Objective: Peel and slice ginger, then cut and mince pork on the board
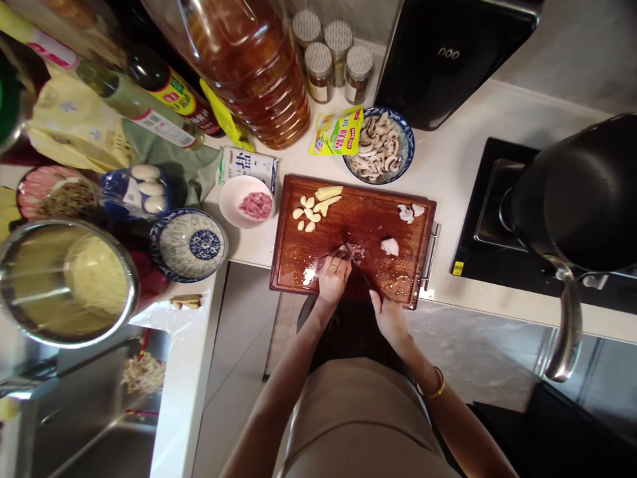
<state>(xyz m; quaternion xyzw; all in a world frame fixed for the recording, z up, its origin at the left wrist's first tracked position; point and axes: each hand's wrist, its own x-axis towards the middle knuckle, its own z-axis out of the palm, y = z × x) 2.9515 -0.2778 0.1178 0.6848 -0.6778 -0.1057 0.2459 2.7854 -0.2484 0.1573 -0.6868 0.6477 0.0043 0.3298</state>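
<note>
Our right grip [391, 318] clasps the knife [359, 267], whose long axis slants forward and left from that grip, tip away from us. Our left grip [334, 277] curls over the meat [322, 263], pinning it to the board [368, 207], left of the knife; this hides too much for us to tell the meat's long axis. Garlic [308, 214] lies beyond the left grip, a pale piece [389, 247] beyond the right.

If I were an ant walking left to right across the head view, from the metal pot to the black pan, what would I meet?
Metal pot, blue-patterned bowl, white bowl, left hand, knife, right hand, black pan.
</note>
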